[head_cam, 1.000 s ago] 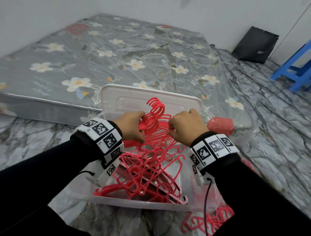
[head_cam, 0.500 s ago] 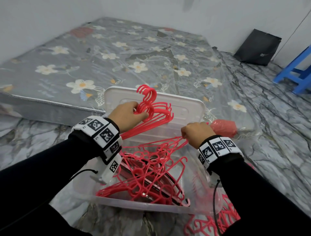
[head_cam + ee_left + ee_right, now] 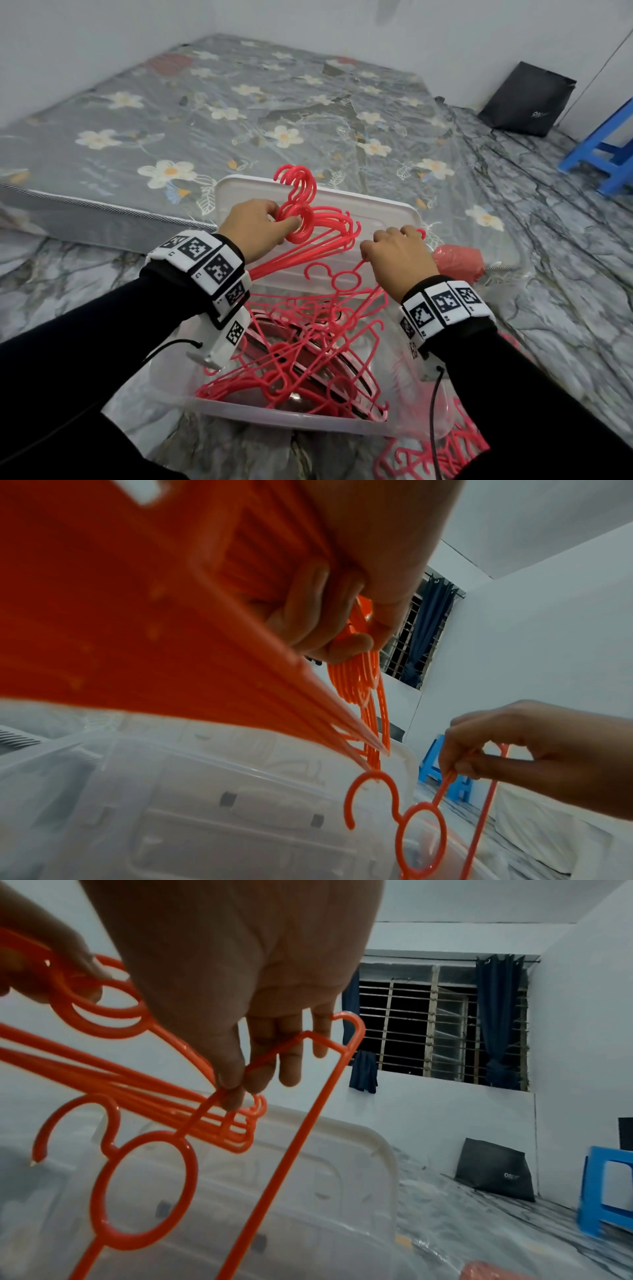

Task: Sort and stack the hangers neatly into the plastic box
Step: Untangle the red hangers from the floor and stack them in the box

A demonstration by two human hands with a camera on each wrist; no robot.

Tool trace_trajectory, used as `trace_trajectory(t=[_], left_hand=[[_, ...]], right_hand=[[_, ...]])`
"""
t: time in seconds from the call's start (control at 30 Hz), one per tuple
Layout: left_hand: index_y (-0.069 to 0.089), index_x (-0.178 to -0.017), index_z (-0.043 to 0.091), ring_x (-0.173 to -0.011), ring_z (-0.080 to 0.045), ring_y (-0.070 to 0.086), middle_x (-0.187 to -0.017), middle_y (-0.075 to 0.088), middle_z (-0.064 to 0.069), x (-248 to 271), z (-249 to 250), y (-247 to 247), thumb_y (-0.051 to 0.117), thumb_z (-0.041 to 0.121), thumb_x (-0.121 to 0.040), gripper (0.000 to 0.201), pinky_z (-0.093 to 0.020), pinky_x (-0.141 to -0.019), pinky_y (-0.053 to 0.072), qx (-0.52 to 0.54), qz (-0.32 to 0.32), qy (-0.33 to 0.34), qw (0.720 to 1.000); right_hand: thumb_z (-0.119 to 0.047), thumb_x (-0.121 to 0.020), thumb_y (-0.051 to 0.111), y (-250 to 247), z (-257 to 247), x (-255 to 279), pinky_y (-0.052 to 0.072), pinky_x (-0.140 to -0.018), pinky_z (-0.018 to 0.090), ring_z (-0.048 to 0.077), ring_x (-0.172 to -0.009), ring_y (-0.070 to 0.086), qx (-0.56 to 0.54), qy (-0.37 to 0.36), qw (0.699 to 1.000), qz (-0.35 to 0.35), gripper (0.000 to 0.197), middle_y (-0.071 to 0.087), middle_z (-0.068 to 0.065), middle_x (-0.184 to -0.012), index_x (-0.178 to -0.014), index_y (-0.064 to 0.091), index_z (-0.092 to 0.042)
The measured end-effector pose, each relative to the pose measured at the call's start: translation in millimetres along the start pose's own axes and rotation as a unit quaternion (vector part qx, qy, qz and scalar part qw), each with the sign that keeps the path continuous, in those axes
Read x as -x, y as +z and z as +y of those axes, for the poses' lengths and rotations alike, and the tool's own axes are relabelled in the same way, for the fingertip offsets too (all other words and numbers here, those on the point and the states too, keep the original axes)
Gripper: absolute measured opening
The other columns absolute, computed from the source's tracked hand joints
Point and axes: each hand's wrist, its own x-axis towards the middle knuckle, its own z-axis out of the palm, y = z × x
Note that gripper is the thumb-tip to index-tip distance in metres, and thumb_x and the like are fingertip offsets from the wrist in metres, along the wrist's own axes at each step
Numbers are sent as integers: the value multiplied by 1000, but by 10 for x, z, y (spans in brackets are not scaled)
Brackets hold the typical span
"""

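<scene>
My left hand (image 3: 255,228) (image 3: 329,631) grips a bundle of several red hangers (image 3: 308,222) (image 3: 137,642) at their necks, hooks pointing up. To its right, my right hand (image 3: 399,258) (image 3: 240,1074) pinches the shoulder of a single red hanger (image 3: 346,279) (image 3: 147,1185) between thumb and forefinger, its hook hanging to the left. Both hands are above the clear plastic box (image 3: 291,419), which holds a loose tangle of more red hangers (image 3: 301,370). The white lid (image 3: 376,209) leans behind the box.
A flower-patterned mattress (image 3: 205,113) wrapped in plastic lies beyond the box. More red hangers (image 3: 435,459) lie on the marble floor at the lower right. A red bag (image 3: 459,262) sits right of the lid. A black bag (image 3: 527,99) and a blue stool (image 3: 606,154) stand far right.
My hands have parted. The left lifted the bundle up and to the left; the right drew a single hanger out to the right, away from the bundle.
</scene>
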Motion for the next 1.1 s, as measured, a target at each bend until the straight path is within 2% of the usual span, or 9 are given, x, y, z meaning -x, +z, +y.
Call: trace_trajectory(t=[0.17, 0.4, 0.53, 0.6, 0.67, 0.77, 0.9, 1.0, 1.1], left_hand=[[58, -80, 19, -78, -18, 53, -79, 60, 1, -20, -8, 23, 59, 43, -88, 25, -28, -68, 34, -32, 11, 19, 999], [49, -68, 29, -65, -4, 48, -70, 55, 10, -47, -38, 53, 59, 43, -88, 26, -25, -56, 32, -35, 10, 38, 999], [52, -71, 28, -65, -3, 50, -70, 56, 10, -46, -42, 80, 60, 43, -87, 23, -26, -56, 33, -41, 16, 45, 998], [55, -75, 24, -64, -4, 51, -69, 57, 9, -43, -43, 86, 60, 43, -86, 22, -23, -55, 34, -39, 23, 46, 998], [56, -76, 22, -62, -8, 51, -66, 56, 7, -44, -40, 80, 61, 43, -86, 24, -25, -54, 34, -36, 35, 45, 998], [57, -76, 21, -64, -13, 52, -66, 57, 7, -54, -46, 58, 62, 44, -85, 25, -30, -58, 33, -29, 51, 41, 997], [59, -80, 21, -68, -16, 54, -68, 57, 9, -89, -75, 13, 62, 45, -84, 25, -30, -64, 35, -20, 71, 40, 996], [55, -76, 26, -66, -12, 53, -67, 55, 12, -108, -85, -9, 62, 45, -84, 21, -29, -64, 34, -11, 80, 41, 996], [52, -71, 30, -63, -2, 51, -66, 55, 14, -107, -83, 3, 63, 45, -84, 22, -28, -61, 33, -7, 82, 45, 996]], right_hand=[[-8, -87, 53, -35, -48, 4, 34, -82, 36, 26, -95, 58, -12, -15, 999, -27, 26, 63, 0, -100, -104, 64, -25], [-5, -90, 48, 10, -228, -40, 36, -78, 35, 27, -95, 59, -14, -70, 996, -46, 25, 63, 5, -102, -105, 64, -15], [-6, -89, 49, -5, -461, -48, 36, -89, 39, 28, -103, 54, -39, -166, 985, -32, 24, 61, 6, -104, -107, 63, -13], [-6, -86, 53, -29, -585, -43, 38, -90, 39, 28, -99, 55, -36, -230, 973, -7, 22, 62, 5, -99, -102, 66, -13], [-6, -83, 56, -76, -586, -60, 41, -88, 38, 28, -93, 57, -30, -247, 968, 38, 18, 63, 5, -93, -95, 68, -13], [-8, -80, 57, -206, -394, -97, 44, -81, 37, 29, -86, 61, -58, -194, 973, 111, 16, 65, 7, -84, -89, 69, -12], [-2, -77, 56, -348, -123, -91, 42, -86, 38, 31, -86, 60, -62, -86, 983, 149, 18, 64, 9, -85, -89, 65, -11], [-4, -80, 49, -346, 31, -42, 32, -99, 39, 28, -93, 61, -44, -4, 997, 67, 25, 66, 5, -92, -99, 58, -16], [-12, -85, 46, -191, 102, 15, 37, -80, 36, 28, -90, 62, -50, 26, 998, -21, 21, 66, 6, -98, -104, 53, -19]])
